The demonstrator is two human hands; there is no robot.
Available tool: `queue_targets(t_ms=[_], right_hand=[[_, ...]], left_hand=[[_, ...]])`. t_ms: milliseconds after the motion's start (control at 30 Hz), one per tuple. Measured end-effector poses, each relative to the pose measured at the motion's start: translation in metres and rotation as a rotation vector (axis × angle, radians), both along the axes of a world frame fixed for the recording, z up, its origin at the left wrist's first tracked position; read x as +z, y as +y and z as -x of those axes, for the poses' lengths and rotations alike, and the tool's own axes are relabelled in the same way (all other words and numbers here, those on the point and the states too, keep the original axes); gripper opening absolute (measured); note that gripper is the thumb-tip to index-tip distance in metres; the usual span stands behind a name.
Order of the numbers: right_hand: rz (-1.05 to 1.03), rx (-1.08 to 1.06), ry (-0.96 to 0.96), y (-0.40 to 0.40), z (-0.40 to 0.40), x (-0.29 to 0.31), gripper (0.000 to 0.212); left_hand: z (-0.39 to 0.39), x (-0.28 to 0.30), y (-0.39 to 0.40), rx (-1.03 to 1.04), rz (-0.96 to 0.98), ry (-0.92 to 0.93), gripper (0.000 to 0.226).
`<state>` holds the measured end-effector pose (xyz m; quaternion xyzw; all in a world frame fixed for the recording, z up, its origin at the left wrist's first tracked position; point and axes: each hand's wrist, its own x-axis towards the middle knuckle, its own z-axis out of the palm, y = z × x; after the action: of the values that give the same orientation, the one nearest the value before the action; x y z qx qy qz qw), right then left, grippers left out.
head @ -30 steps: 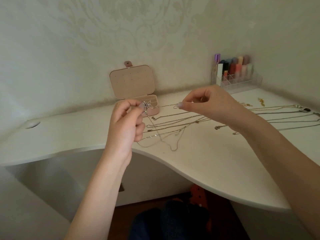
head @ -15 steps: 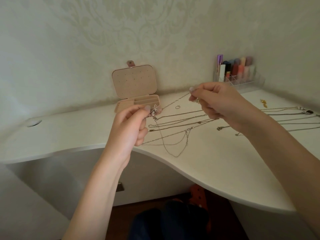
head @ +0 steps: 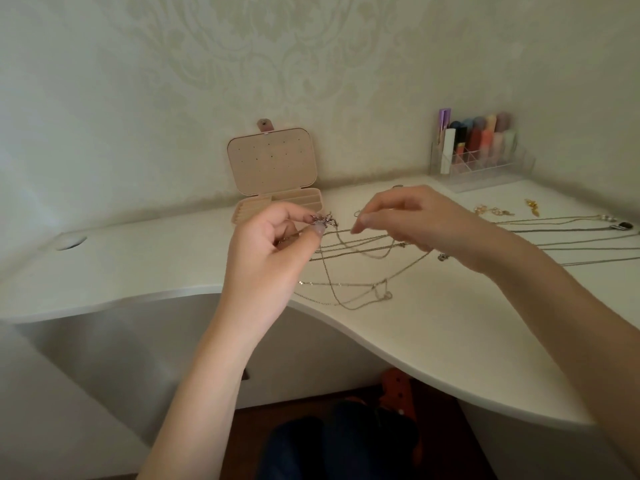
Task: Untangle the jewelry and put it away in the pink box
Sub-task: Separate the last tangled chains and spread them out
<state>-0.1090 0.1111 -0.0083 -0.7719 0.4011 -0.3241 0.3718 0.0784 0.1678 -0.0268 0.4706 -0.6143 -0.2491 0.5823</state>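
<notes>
a: we see soft, dim, greenish light, no glare on the white desk [head: 433,341].

b: we find the shadows faint, darkest under the desk. the right hand [head: 415,220] smears a little with motion blur.

a: we notice wide-angle bending at the edges, and the cosmetics organizer [head: 481,157] looks soft.

A tangle of thin silver chains [head: 349,271] sprawls on the white worktop [head: 415,341] — its sparkly pendant [head: 322,220] raised. At eleven o'clock the pink box [head: 273,174] stands open, lid upright.
</notes>
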Motion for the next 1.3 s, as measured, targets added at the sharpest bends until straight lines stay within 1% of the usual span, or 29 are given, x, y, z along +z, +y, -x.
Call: queue_targets(t_ms=[100, 167, 267, 400, 567, 667, 733, 800, 933, 1067, 1133, 1200, 1267, 1300], right_hand=[[0.043, 0.103, -0.136, 0.005, -0.012, -0.007, 0.022], [0.079, 0.120, -0.201, 0.005, -0.016, -0.010, 0.026], [0.109, 0.120, -0.223, 0.003, -0.017, -0.012, 0.019], [0.137, 0.090, -0.190, 0.005, -0.016, -0.010, 0.008], [0.208, 0.001, -0.086, 0.002, -0.017, -0.014, 0.014], [0.233, -0.014, -0.014, 0.001, -0.019, -0.016, 0.015], [0.235, 0.000, -0.019, 0.002, -0.018, -0.015, 0.014], [0.231, 0.013, -0.054, 0.003, -0.018, -0.013, 0.012], [0.208, 0.017, -0.142, 0.004, -0.015, -0.010, 0.012], [0.125, -0.003, -0.247, 0.005, -0.014, -0.009, 0.017], [0.065, 0.000, -0.286, 0.006, -0.015, -0.008, 0.018], [0.021, 0.016, -0.295, 0.007, -0.016, -0.008, 0.022], [0.001, 0.021, -0.297, 0.008, -0.016, -0.007, 0.025], [0.003, 0.018, -0.295, 0.008, -0.016, -0.008, 0.024]], left_hand=[[0.006, -0.002, 0.001, -0.025, 0.023, -0.020, 0.012], [0.010, -0.004, 0.002, -0.030, 0.023, -0.041, 0.008], [0.012, -0.006, 0.000, 0.005, 0.038, -0.054, 0.010], [0.010, -0.007, -0.001, 0.049, 0.065, -0.087, 0.015], [0.009, -0.010, -0.001, 0.226, 0.129, -0.264, 0.020], [0.006, -0.010, -0.002, 0.284, 0.153, -0.295, 0.014], [0.007, -0.007, -0.002, 0.290, 0.156, -0.307, 0.014], [0.007, -0.004, -0.002, 0.276, 0.128, -0.287, 0.017], [0.006, -0.003, -0.004, 0.186, -0.065, -0.040, 0.023], [0.006, -0.004, 0.000, 0.074, -0.248, 0.114, 0.023], [0.006, -0.003, 0.001, 0.011, -0.327, 0.115, 0.022], [0.007, -0.004, 0.000, -0.008, -0.339, 0.060, 0.020], [0.007, -0.005, -0.002, 0.040, -0.247, -0.055, 0.021], [0.007, -0.005, -0.001, 0.052, -0.204, -0.051, 0.023]])
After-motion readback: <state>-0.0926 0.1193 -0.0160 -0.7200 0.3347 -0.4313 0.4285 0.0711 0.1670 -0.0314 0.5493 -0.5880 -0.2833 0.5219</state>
